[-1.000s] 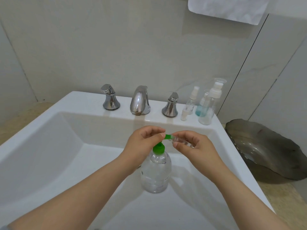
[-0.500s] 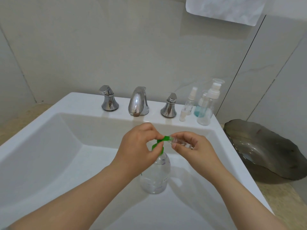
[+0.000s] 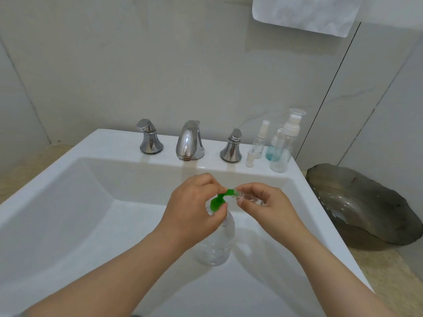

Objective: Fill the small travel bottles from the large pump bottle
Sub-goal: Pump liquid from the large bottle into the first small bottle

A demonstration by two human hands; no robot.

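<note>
Just right of frame centre, over the sink [image 3: 68, 179], the pump bottle [image 3: 217, 243] stands with the left hand [image 3: 194, 209] curled round its green pump [image 3: 218, 201]. Touching the spout, a small bottle [image 3: 248, 199] is pinched in the right hand [image 3: 267, 202].

Pale grey wall tiles [image 3: 160, 65] fill the far side, cut by a dark upright joint [image 3: 332, 88] toward 1 o'clock. A white towel [image 3: 306, 12] hangs at the top edge, also at 1 o'clock. A white rectangular sink [image 3: 68, 191] takes the centre. On its back ledge at 12 o'clock a chrome spout [image 3: 190, 140] stands between a chrome handle [image 3: 150, 137] and a second handle [image 3: 231, 146]. The beige stone counter [image 3: 384, 271] at 4 o'clock carries a dark wavy-edged glass dish [image 3: 366, 202]. The light is soft and even.
</note>
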